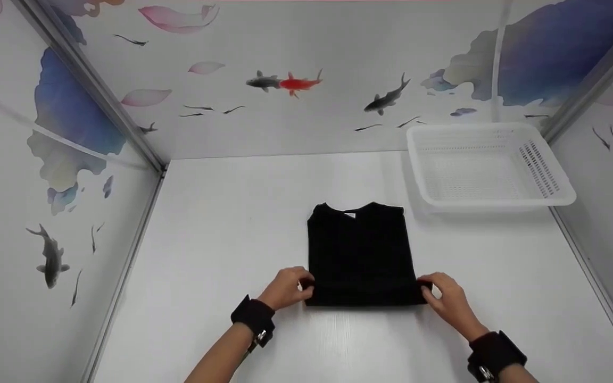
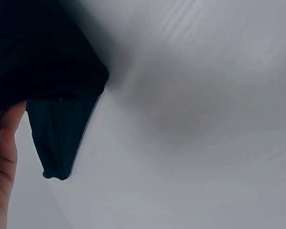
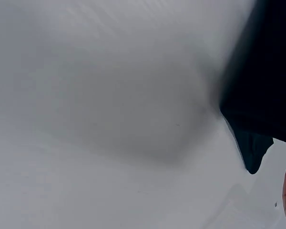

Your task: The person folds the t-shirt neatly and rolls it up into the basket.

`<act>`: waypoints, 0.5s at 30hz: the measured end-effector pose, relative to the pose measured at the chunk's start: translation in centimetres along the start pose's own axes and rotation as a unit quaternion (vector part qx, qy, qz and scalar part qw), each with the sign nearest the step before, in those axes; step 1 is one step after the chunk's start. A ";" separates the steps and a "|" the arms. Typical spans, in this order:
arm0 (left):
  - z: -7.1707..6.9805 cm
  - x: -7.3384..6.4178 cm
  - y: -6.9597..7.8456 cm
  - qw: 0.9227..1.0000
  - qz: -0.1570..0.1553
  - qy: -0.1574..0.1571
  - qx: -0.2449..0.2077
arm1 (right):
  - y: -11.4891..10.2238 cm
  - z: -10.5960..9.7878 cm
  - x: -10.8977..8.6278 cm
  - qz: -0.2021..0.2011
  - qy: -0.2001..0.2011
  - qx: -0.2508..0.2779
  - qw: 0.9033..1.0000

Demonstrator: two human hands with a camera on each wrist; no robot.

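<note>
A black shirt (image 1: 362,250), folded into a narrow block, lies on the white table with its neckline and a small white label at the far end. Its near edge is turned up in a band. At that band's left end my left hand (image 1: 287,287) pinches the cloth between thumb and fingers. My right hand (image 1: 449,299) pinches the opposite end the same way. In the left wrist view the dark cloth (image 2: 43,57) hangs over the fingers, hiding their tips. The right wrist view has the cloth (image 3: 267,81) at its right edge, with only part of the hand showing.
A white perforated plastic basket (image 1: 493,199) stands at the back right of the table (image 1: 221,223). White panels printed with fish and petals (image 1: 338,122) enclose the table at the back and both sides. Each wrist wears a black band (image 1: 253,321).
</note>
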State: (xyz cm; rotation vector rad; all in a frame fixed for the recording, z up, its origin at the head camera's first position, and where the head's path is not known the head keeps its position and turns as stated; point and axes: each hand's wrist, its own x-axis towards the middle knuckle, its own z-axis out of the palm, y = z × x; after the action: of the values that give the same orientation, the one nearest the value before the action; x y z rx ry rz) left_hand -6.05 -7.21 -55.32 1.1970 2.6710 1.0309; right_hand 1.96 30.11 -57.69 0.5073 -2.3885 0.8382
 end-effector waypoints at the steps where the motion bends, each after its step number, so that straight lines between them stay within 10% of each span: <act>1: 0.0 0.5 -0.3 1.000 -0.007 0.007 0.003 | 0.2 0.3 0.5 0.010 0.001 -0.002 1.000; 15: 1.6 5.0 -2.7 0.981 -0.187 0.009 0.044 | 3.0 4.3 4.9 0.170 -0.083 -0.037 0.981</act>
State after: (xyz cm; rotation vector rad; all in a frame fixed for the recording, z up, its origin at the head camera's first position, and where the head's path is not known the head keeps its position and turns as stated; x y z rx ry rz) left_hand -10.82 -4.27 -57.01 0.6531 2.8260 0.8750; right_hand -4.97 28.67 -58.79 0.1414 -2.6954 0.8743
